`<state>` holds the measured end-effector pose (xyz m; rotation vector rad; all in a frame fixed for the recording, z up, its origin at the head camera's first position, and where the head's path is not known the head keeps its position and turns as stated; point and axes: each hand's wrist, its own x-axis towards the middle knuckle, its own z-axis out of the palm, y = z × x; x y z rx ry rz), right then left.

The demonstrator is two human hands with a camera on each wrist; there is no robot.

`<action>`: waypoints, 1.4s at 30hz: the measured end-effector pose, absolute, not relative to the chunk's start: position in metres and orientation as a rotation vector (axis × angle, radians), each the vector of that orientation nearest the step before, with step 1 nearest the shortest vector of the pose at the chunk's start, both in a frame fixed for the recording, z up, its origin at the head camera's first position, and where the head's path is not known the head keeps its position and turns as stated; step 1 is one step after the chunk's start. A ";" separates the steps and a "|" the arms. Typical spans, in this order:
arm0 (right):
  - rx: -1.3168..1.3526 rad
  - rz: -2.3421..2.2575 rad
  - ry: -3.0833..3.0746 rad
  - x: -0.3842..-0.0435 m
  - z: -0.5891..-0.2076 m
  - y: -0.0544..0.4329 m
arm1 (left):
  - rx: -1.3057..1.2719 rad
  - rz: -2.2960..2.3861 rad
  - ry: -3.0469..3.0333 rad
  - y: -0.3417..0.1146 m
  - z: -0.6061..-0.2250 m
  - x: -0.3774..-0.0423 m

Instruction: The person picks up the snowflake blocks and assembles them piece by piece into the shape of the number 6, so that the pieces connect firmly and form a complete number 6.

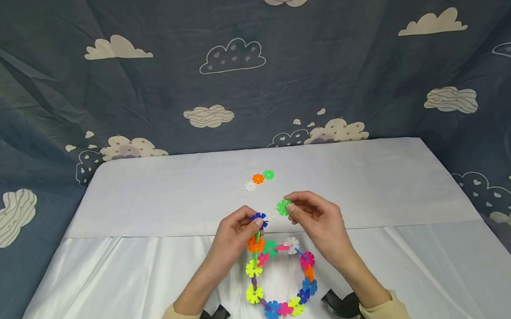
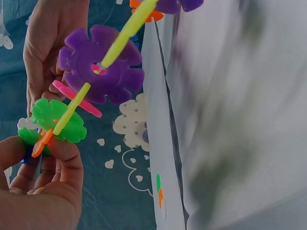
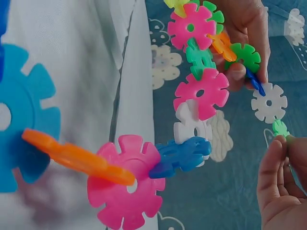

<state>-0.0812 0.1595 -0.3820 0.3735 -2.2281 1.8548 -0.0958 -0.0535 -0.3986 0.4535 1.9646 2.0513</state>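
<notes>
My left hand [image 1: 235, 234] pinches a dark blue notched plastic disc [image 1: 260, 220], part of a chain of linked flower-shaped discs. A green disc [image 2: 64, 122] and an orange one sit close to its fingertips in the left wrist view. To its right, my right hand [image 1: 322, 221] holds a bright green disc [image 1: 283, 207] between thumb and fingers. Between the hands a white disc [image 3: 268, 112] meets the blue disc on one side and the green disc on the other. Below the hands, the multicoloured chain forms a rough loop, with a yellow disc [image 1: 254, 294] on its left side.
Beyond the hands lie a loose white disc [image 1: 250, 186], an orange disc [image 1: 258, 179] and a green disc [image 1: 268, 174]. White cloth [image 1: 128, 198] covers the table. Behind it hangs a dark cloud-patterned curtain [image 1: 171, 96]. Black wrist gear [image 1: 341, 305] shows near the sleeves.
</notes>
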 end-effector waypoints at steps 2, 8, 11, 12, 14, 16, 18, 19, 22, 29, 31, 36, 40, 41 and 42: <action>0.381 1.869 -2.215 -0.081 -0.383 0.159 | 0.464 2.052 1.959 -0.054 -0.398 -0.096; 0.352 1.916 -2.153 -0.081 -0.385 0.153 | 0.490 2.065 1.941 -0.054 -0.398 -0.095; 0.304 1.938 -2.115 -0.079 -0.386 0.149 | 0.489 2.074 1.932 -0.053 -0.397 -0.095; 0.288 1.947 -2.103 -0.079 -0.387 0.148 | 0.487 2.074 1.935 -0.053 -0.397 -0.095; 0.261 1.959 -2.079 -0.078 -0.388 0.146 | 0.485 2.077 1.938 -0.052 -0.396 -0.095; 0.239 1.969 -2.052 -0.078 -0.388 0.145 | 0.485 2.079 1.940 -0.052 -0.395 -0.095; 0.217 1.979 -2.030 -0.079 -0.388 0.146 | 0.482 2.074 1.949 -0.052 -0.395 -0.095; 0.212 1.986 -2.019 -0.079 -0.388 0.146 | 0.482 2.072 1.954 -0.052 -0.396 -0.095; 0.224 1.994 -2.018 -0.080 -0.388 0.146 | 0.481 2.058 1.972 -0.052 -0.396 -0.096; 0.351 1.964 -2.092 -0.077 -0.389 0.145 | 0.510 2.036 1.977 -0.054 -0.398 -0.096; 0.370 1.963 -2.104 -0.077 -0.389 0.145 | 0.531 2.040 1.981 -0.054 -0.398 -0.096; 0.392 1.955 -2.126 -0.077 -0.389 0.145 | 0.561 2.050 1.978 -0.053 -0.399 -0.096; 0.373 1.957 -2.152 -0.078 -0.392 0.145 | 0.526 2.030 1.975 -0.053 -0.402 -0.097; 0.367 1.962 -2.166 -0.079 -0.394 0.145 | 0.505 2.018 1.976 -0.053 -0.402 -0.097; 0.364 1.960 -2.191 -0.079 -0.395 0.145 | 0.483 2.007 1.975 -0.053 -0.403 -0.097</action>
